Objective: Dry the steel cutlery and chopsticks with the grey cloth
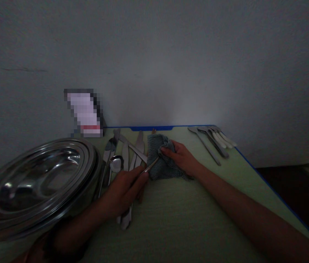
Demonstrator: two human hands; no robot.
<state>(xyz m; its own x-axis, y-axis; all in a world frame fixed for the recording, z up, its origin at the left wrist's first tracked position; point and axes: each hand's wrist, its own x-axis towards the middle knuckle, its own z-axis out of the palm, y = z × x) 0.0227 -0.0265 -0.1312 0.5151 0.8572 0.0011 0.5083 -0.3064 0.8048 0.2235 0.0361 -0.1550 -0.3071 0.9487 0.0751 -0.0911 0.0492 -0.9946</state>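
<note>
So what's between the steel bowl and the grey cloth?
Loose cutlery, a spoon among it, piled on the green mat beside the cloth; head view.

Cutlery and cloth on green table

My left hand (pixel 124 190) grips a metal utensil (pixel 150 167) whose end enters the grey cloth (pixel 161 160); my right hand (pixel 181 157) pinches that cloth. Loose cutlery (pixel 124 153) lies beside a steel bowl (pixel 39 182).

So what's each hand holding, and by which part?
Left hand grips a metal utensil by one end; right hand bunches the grey cloth over its other end.
</note>
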